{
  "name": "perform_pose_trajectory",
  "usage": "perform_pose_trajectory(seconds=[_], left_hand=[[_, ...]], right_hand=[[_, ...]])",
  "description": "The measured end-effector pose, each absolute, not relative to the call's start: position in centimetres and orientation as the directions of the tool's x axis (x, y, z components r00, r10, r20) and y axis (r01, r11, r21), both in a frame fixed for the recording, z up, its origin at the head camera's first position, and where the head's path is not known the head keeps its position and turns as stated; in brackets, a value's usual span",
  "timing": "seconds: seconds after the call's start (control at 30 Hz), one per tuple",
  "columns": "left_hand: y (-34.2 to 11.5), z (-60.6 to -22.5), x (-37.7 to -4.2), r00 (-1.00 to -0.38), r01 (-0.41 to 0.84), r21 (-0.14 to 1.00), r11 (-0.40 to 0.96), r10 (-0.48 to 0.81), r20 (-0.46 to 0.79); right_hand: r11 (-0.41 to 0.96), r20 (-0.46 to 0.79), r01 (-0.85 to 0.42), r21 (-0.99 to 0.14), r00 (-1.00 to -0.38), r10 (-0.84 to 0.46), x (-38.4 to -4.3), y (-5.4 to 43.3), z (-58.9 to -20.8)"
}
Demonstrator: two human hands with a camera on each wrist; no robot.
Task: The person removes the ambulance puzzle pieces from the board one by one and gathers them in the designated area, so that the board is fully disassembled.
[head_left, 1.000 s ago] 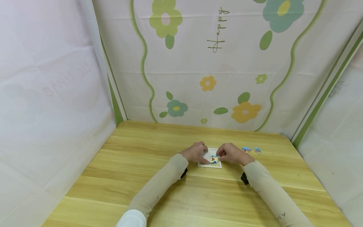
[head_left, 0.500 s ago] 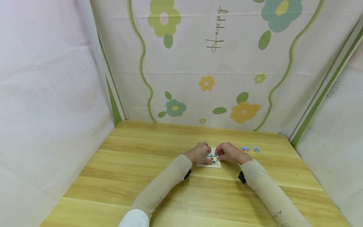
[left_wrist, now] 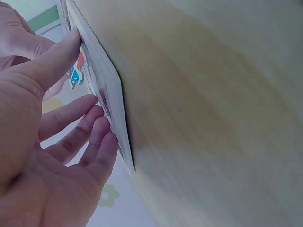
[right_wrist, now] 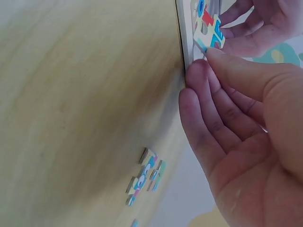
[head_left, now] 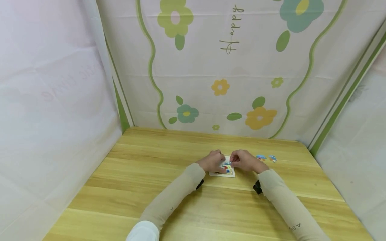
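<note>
Wood table (head_left: 229, 207): left hand (head_left: 212, 162), thumb and fingers apart, touches tray (left_wrist: 111, 80). Right hand (head_left: 245, 161) pinches piece (right_wrist: 210, 38) — loose pieces (right_wrist: 143, 178) nearby.

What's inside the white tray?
Puzzle pieces printed yellow, red and blue show in the near-right part of the white tray. The left hand covers part of its left side; whatever lies beneath can't be seen.
</note>
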State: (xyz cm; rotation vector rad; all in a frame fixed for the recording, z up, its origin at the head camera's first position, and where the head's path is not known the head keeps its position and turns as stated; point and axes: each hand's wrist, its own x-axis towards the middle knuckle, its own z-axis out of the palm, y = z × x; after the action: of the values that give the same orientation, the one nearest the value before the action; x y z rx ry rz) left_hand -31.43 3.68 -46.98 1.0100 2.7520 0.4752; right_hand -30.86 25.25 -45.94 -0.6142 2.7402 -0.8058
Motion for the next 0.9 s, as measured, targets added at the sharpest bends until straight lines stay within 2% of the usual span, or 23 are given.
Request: perform_pose_trajectory(seconds=[0.6, 0.9], left_hand=[[4.2, -46.5, -31.0, -0.773, 0.583, 0.321, 0.746, 0.631, -0.062], [4.2, -46.3, -30.8, -0.785, 0.561, 0.321, 0.763, 0.613, -0.085]], right_hand=[[0.71, -0.045, -0.307, -0.634, -0.901, -0.431, -30.2, 26.1, -46.2], [0.673, -0.002, -0.31, -0.671, -0.908, -0.42, -30.5, 29.2, -45.1]])
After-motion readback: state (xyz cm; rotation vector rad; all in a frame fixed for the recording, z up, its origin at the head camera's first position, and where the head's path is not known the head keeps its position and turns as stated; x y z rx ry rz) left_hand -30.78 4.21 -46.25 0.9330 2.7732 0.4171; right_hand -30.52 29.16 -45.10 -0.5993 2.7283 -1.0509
